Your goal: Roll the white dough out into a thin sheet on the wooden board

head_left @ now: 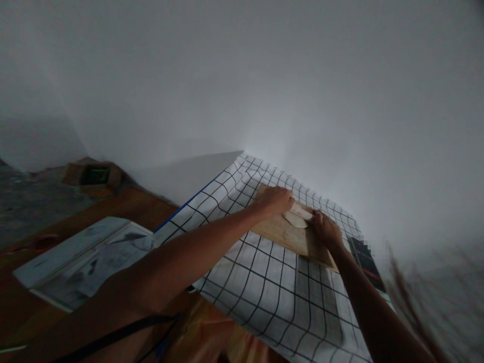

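One flat pale piece of dough [296, 221], or so it looks from my end, sits on the wooden board [276, 234] near the worktop's [260, 277] far edge. I've got a rolling pin [303, 210] by its ends, left hand [279, 199] and right hand [327, 231] both curled closed, probably so it presses evenly. My grip hides both tips. The dark thing [366, 264] toward the right corner? Too murky and partly pixelated, no clue.
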The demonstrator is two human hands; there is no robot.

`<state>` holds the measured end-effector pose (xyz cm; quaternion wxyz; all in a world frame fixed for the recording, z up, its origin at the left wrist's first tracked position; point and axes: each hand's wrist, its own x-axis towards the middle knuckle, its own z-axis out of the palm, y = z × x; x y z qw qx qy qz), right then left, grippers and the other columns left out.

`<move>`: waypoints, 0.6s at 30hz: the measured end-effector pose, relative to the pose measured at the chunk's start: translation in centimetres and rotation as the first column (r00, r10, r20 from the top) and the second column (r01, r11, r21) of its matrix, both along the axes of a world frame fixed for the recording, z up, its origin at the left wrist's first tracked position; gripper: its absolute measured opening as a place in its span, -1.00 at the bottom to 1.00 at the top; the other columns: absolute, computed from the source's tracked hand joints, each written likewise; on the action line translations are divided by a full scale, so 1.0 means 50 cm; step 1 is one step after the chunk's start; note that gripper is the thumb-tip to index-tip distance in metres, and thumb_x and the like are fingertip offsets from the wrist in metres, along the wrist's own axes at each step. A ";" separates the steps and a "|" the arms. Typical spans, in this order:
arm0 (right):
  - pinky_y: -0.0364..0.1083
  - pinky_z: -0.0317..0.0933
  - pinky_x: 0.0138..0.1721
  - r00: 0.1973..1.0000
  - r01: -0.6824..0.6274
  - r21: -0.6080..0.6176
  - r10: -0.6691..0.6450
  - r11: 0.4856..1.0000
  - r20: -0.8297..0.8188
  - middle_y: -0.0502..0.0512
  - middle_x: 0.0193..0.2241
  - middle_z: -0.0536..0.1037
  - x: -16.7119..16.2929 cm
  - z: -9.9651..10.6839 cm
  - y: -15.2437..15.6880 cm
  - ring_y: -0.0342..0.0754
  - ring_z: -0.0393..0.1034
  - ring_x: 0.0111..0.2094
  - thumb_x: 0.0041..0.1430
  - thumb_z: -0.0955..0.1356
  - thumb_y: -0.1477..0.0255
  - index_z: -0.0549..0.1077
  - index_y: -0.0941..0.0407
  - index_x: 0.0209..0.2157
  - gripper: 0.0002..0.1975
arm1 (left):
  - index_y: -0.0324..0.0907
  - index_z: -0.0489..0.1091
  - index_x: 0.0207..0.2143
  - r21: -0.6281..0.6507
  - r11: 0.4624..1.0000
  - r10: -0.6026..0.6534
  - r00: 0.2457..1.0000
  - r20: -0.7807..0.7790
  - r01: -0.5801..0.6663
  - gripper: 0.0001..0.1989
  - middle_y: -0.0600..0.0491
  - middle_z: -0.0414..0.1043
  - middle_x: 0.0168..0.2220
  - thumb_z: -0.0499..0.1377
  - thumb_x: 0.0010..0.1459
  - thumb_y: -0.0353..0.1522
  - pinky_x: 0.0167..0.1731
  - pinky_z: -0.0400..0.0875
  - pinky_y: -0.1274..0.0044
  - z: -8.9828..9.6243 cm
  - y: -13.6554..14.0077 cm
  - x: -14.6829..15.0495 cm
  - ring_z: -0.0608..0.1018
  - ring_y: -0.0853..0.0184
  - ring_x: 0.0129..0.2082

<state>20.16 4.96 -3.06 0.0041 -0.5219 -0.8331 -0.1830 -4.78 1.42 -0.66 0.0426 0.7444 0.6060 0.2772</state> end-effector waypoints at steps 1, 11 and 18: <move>0.00 0.28 0.01 1.000 0.001 0.006 -0.001 1.000 -0.007 0.37 0.12 0.44 0.003 0.000 -0.018 0.13 0.36 0.11 0.41 0.12 0.41 0.32 0.21 0.13 -0.62 | -0.20 0.53 -0.20 0.011 1.000 0.004 1.000 -0.017 -0.004 -0.62 -0.15 0.57 -0.19 -0.07 0.30 -0.31 -0.21 0.33 0.35 0.000 0.000 0.000 0.53 0.18 -0.22; 0.05 0.30 0.01 0.969 0.037 -0.053 -0.049 0.998 -0.241 0.26 0.10 0.48 -0.009 0.009 -0.049 0.09 0.42 0.04 0.45 -0.04 0.37 0.37 0.11 0.18 -0.47 | -0.18 0.52 -0.16 -0.005 0.999 -0.041 0.999 -0.008 0.041 -0.64 -0.10 0.58 -0.15 -0.08 0.31 -0.36 -0.17 0.34 0.39 0.003 0.007 0.000 0.55 0.23 -0.18; 0.05 0.24 0.11 0.994 -0.080 -0.122 0.069 0.989 -0.088 0.23 0.25 0.35 0.000 0.001 0.060 0.08 0.27 0.21 0.37 0.11 0.46 0.32 0.15 0.21 -0.55 | -0.17 0.53 -0.12 -0.015 0.999 -0.040 0.999 0.011 0.040 -0.64 -0.09 0.58 -0.14 -0.06 0.30 -0.36 -0.13 0.36 0.39 -0.006 0.021 -0.001 0.56 0.23 -0.16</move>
